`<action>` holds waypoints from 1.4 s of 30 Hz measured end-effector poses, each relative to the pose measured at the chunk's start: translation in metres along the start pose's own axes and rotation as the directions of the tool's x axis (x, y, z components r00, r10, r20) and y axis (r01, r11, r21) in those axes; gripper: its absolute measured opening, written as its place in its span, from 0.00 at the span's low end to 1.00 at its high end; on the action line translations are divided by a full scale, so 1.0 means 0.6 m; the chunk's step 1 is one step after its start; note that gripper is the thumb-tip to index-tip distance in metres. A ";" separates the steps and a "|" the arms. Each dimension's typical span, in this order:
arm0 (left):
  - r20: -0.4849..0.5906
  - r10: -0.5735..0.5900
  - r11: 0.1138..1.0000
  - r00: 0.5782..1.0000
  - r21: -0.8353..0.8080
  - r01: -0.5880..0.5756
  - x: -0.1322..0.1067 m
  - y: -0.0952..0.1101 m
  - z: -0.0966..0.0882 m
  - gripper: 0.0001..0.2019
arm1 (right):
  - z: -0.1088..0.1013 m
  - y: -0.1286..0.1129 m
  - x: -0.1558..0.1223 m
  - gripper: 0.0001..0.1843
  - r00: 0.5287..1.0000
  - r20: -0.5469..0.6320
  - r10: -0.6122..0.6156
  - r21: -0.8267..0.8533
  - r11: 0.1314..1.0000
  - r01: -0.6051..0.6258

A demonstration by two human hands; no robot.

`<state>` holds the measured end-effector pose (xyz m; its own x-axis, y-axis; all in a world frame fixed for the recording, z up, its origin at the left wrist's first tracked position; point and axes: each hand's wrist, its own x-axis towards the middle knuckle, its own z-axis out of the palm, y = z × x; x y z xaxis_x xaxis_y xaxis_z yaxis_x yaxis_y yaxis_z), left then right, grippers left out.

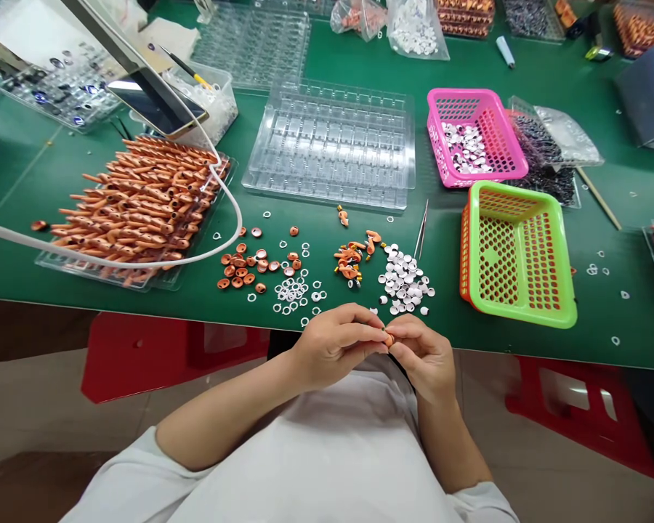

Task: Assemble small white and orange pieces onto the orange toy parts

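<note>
Left fingers [361, 333] and right fingers [416, 332] pinch a small orange piece [389, 340] (easily dropped, I'd guess); best keep one grip steady.

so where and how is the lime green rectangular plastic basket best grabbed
Probably by pinching the near rim of the green basket, coming from the near side: that raised lip lies exposed, whereas the pink rectangular plastic basket sits close by the far side.

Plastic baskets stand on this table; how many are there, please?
3 visible at right: a pink basket behind, a green basket in front, an orange-red basket beneath the green one; more may be hidden underneath.
</note>
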<state>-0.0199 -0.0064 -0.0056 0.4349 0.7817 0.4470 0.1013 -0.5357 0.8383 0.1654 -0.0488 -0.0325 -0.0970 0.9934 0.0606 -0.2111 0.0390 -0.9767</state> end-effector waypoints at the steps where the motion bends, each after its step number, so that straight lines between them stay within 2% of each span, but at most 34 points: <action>1: 0.003 0.001 1.000 1.000 -0.001 -0.001 0.000 -0.001 0.000 0.08 | 0.000 0.000 0.000 0.12 1.000 0.003 -0.001 0.002 1.000 0.001; 14: 0.049 -0.019 0.999 0.999 -0.041 0.021 -0.003 -0.004 -0.006 0.09 | -0.005 0.000 0.001 0.15 0.999 0.034 -0.010 -0.013 1.000 0.010; 27: 0.017 0.034 0.998 0.999 0.050 -0.034 -0.009 -0.011 0.001 0.10 | -0.004 -0.014 -0.002 0.18 0.997 0.055 -0.046 -0.223 0.973 0.057; 34: -0.016 0.082 0.993 0.997 0.081 -0.080 -0.013 -0.013 0.000 0.09 | 0.000 -0.017 0.000 0.19 0.995 0.079 -0.059 -0.237 0.969 0.076; 42: 0.037 0.111 0.988 0.993 0.099 -0.114 -0.017 -0.020 -0.005 0.08 | 0.000 -0.021 0.004 0.16 0.991 0.105 -0.079 -0.282 0.953 0.106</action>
<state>-0.0278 -0.0071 -0.0191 0.4766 0.7048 0.5255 0.1388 -0.6506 0.7467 0.1680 -0.0467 -0.0202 -0.1814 0.9704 0.1591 0.0628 0.1729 -0.9829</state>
